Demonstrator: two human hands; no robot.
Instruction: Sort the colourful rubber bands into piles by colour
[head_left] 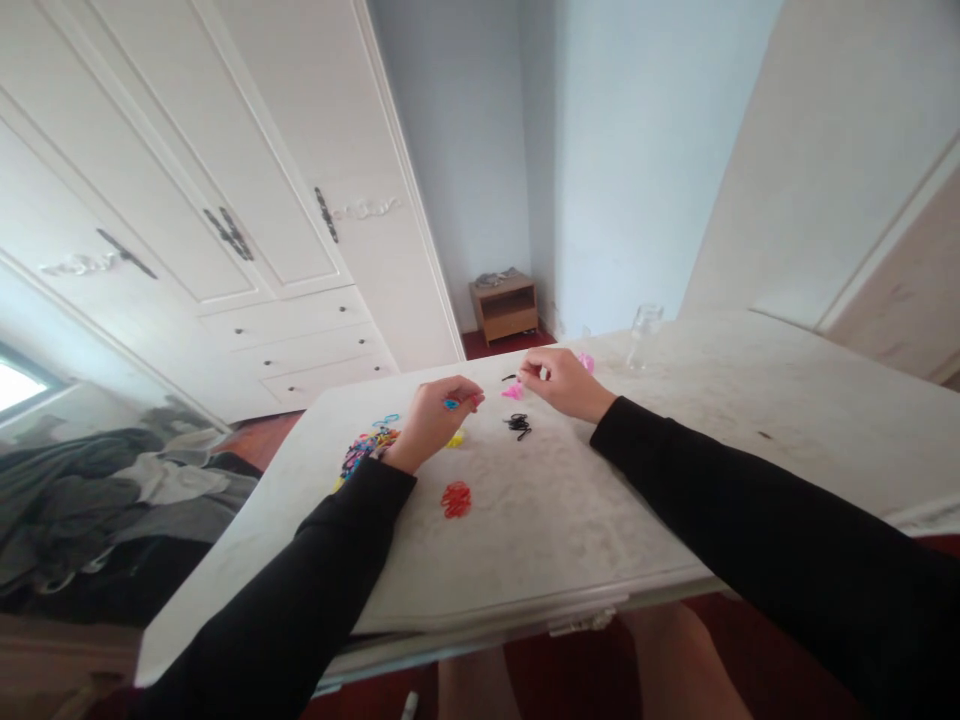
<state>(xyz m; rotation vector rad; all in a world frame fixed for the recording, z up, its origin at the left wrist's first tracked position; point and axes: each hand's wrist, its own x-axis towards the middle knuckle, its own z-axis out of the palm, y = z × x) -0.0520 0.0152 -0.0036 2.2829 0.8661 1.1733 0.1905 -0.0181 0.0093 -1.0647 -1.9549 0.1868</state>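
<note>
My left hand [441, 412] is closed around a few small blue and pink rubber bands [451, 404], above the table's middle. To its right, my right hand [564, 382] has thumb and forefinger pinched together; whatever sits between the tips is too small to make out. Just beside those fingertips lie pink rubber bands [512, 392]. A little nearer is a small heap of black rubber bands [517, 427]. Red rubber bands [456, 499] form another heap close to me. Yellow bands [456, 439] show partly behind my left hand, and a mixed multicoloured pile [365, 448] lies left of my wrist.
A clear glass jar [643, 338] stands at the table's far side, right of my hands. More pink bands [586, 362] lie behind my right hand. The white table [570, 530] has its front edge by my legs. Clothes [150, 490] are heaped at left.
</note>
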